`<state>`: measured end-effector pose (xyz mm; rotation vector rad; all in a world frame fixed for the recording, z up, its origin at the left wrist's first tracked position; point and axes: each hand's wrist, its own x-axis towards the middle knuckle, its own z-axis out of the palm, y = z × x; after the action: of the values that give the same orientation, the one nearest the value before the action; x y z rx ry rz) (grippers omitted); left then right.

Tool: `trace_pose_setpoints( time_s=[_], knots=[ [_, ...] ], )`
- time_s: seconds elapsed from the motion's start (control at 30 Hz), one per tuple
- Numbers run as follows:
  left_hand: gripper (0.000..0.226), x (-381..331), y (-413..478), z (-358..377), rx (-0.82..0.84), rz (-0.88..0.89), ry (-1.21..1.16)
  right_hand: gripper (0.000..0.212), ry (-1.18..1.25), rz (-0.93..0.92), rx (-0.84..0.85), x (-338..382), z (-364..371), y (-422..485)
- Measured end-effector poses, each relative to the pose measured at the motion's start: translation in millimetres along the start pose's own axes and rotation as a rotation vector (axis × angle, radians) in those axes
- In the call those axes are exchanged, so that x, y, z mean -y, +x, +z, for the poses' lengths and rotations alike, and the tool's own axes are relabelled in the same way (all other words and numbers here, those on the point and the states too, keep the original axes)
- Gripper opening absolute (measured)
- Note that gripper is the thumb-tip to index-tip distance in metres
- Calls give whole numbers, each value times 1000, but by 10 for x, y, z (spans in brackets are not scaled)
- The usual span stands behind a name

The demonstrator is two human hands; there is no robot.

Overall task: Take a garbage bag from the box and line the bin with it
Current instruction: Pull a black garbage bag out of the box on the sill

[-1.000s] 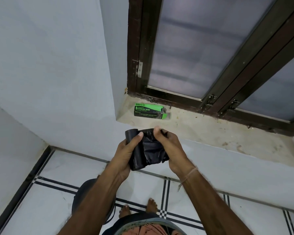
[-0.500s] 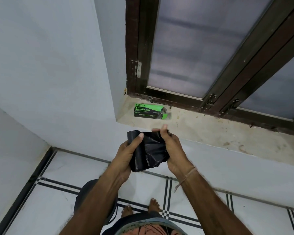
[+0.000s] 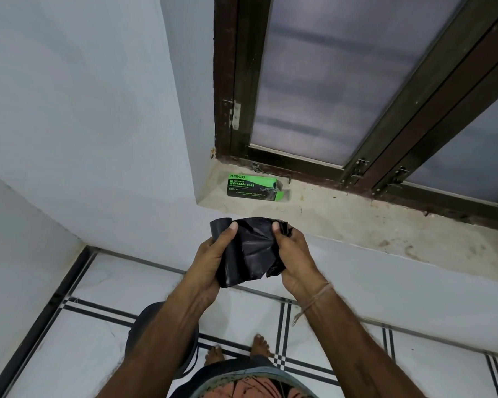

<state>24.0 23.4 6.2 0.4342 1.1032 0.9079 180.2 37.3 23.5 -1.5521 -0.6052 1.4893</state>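
A crumpled black garbage bag, partly rolled at its left end, is held in front of the window sill. My left hand grips its rolled left side with the thumb on top. My right hand pinches its loosened right side. The green and black garbage bag box lies on the sill beyond the hands, its right end flap open. The dark round bin stands on the floor below my left forearm, mostly hidden by it.
A dark wooden window frame with frosted panes rises above the sill. White walls meet in a corner at the left. White floor tiles with black lines lie below, and my bare feet stand beside the bin.
My hands have kept hold of the bag and worked it looser; the right side is more spread and crumpled. The hands sit slightly lower in view.
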Motion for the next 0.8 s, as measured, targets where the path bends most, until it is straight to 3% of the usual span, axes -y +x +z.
trace_pose_setpoints(
  time_s=[0.1,0.17,0.23,0.4,0.6,0.73,0.8],
  knots=[
    [56,14,-18,0,41,-12,25,37,-33,-54,160,28,-26,-48],
    [55,18,-24,-1,48,-13,28,25,-131,-133,237,24,-28,-79],
    [59,26,-23,3,48,-11,33,17,-175,-139,185,2,-13,-86],
    [63,16,-28,9,44,-7,59,30,-49,-49,89,-15,3,-77],
    [60,29,-23,-19,37,1,37,29,-63,-49,-5,-21,34,-70],
    [63,42,-13,-34,64,3,65,42,-63,-68,159,8,-12,-114],
    [68,40,-14,-55,95,-2,88,33,-149,-133,256,13,-17,-137]
  ],
)
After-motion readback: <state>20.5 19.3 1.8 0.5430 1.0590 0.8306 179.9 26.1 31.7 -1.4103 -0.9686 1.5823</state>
